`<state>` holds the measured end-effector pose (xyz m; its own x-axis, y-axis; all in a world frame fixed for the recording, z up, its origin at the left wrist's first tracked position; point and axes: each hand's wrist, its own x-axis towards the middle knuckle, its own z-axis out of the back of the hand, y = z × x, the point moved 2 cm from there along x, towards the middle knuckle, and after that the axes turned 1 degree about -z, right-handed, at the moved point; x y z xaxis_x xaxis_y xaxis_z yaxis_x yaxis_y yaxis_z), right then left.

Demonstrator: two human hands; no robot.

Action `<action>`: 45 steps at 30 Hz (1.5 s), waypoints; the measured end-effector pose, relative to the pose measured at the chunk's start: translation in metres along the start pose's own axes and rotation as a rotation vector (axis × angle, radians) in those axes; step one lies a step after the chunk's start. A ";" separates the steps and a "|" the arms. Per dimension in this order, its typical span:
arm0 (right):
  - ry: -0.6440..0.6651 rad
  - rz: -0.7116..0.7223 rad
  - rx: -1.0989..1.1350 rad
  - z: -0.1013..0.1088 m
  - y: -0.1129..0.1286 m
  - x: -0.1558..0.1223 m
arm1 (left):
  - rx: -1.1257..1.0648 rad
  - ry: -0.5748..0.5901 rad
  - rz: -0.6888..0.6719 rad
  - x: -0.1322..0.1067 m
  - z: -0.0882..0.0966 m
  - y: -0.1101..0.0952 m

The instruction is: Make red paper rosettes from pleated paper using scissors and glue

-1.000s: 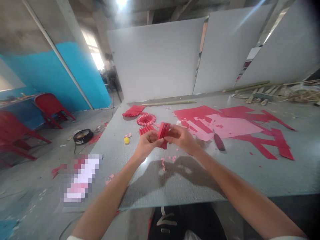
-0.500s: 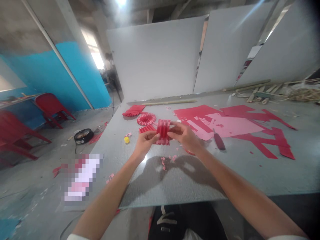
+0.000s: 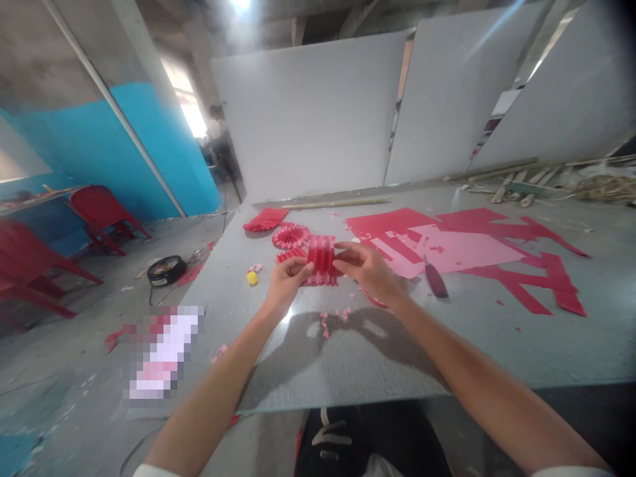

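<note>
Pleated paper [image 3: 322, 260]: red, accordion-folded, held just above the table [image 3: 348, 371] at mid-frame, ridges running upright. Left hand [image 3: 287, 281] pinches its left edge, fingers closed tight on the paper. Right hand [image 3: 366, 268] pinches the right edge the same way. The paper sits part open between them. Risks, as judged: the paper looks thin, so too hard a pull could tear a fold or flatten the creases. A slack pinch on either side could let the pleats spring shut, or drop the piece among the scraps [image 3: 332, 317] at 6 o'clock. Cutter [image 3: 436, 280] lies at 3 o'clock, near the right forearm, and a careless sweep of that arm could catch it; cannot tell whether the blade is out. Rosette [image 3: 291, 236] at 11 o'clock, just beside the paper, could get crushed by a lowered hand. Yellow cap [image 3: 252, 278] at 9 o'clock could be knocked and roll off. Red sheets [image 3: 392, 225] and pink sheet [image 3: 462, 252] at 2 o'clock, already cut into. No brand, label or writing legible anywhere.
</note>
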<state>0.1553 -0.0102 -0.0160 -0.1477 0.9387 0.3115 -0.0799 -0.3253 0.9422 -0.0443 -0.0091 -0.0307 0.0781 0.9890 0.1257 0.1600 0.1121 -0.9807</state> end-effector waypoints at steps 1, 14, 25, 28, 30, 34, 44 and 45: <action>-0.004 0.010 -0.020 0.000 0.000 0.000 | 0.003 0.005 -0.004 0.000 -0.001 -0.001; 0.068 0.106 -0.182 -0.007 -0.009 -0.002 | 0.148 0.011 -0.122 -0.003 0.000 -0.002; -0.011 0.086 -0.182 -0.004 -0.006 0.000 | 0.136 -0.002 -0.168 0.000 0.003 0.000; 0.000 0.072 -0.166 -0.004 -0.006 0.000 | 0.118 0.006 -0.163 0.000 0.003 -0.001; -0.002 0.069 -0.173 -0.005 -0.006 0.000 | 0.102 0.010 -0.159 0.000 0.003 -0.001; -0.027 0.074 -0.190 -0.004 -0.006 0.000 | 0.080 -0.001 -0.143 0.001 0.003 -0.001; -0.055 0.023 -0.222 0.000 -0.009 0.002 | 0.048 -0.026 -0.119 0.003 0.006 0.002; -0.052 0.021 -0.219 -0.001 -0.009 0.002 | 0.058 -0.025 -0.118 0.003 0.006 0.002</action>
<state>0.1551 -0.0052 -0.0241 -0.1013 0.9341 0.3424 -0.2905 -0.3570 0.8878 -0.0498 -0.0055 -0.0331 0.0374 0.9707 0.2375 0.1097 0.2323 -0.9664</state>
